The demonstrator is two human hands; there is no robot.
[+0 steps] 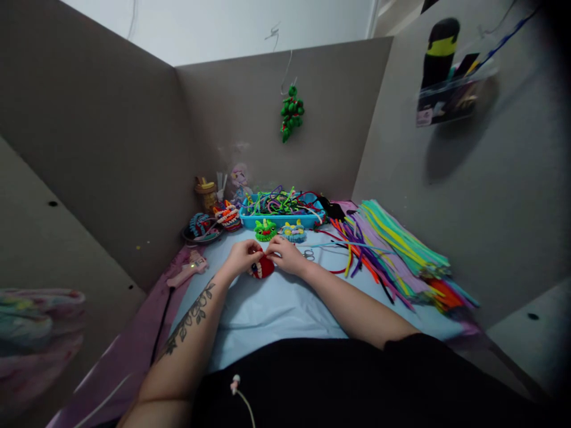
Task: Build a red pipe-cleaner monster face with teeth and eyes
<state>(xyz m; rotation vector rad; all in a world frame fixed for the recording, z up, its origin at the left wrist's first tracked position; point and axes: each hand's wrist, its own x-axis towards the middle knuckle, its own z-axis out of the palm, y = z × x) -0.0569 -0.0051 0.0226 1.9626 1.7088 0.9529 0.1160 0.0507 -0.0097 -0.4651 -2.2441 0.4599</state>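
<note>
A red fuzzy pipe-cleaner head (264,270) with a dark blue eye and a row of white teeth sits low between my hands, just above the light blue table cover. My left hand (244,259) is closed on its upper left side. Pinched at the top of the same head are the fingers of my right hand (284,255); any small strand between them is too small to make out. Just beyond my hands stand a green pipe-cleaner head (266,230) and a light blue and yellow one (294,230).
Behind lies a blue tray (281,220) of tangled pipe cleaners. Bundles of pipe cleaners (401,246) cover the right side, near scissors (308,254). At left are a pink glue gun (188,270), a dark bowl (203,236) and an orange-white head (227,216). Grey panels (276,119) enclose the table.
</note>
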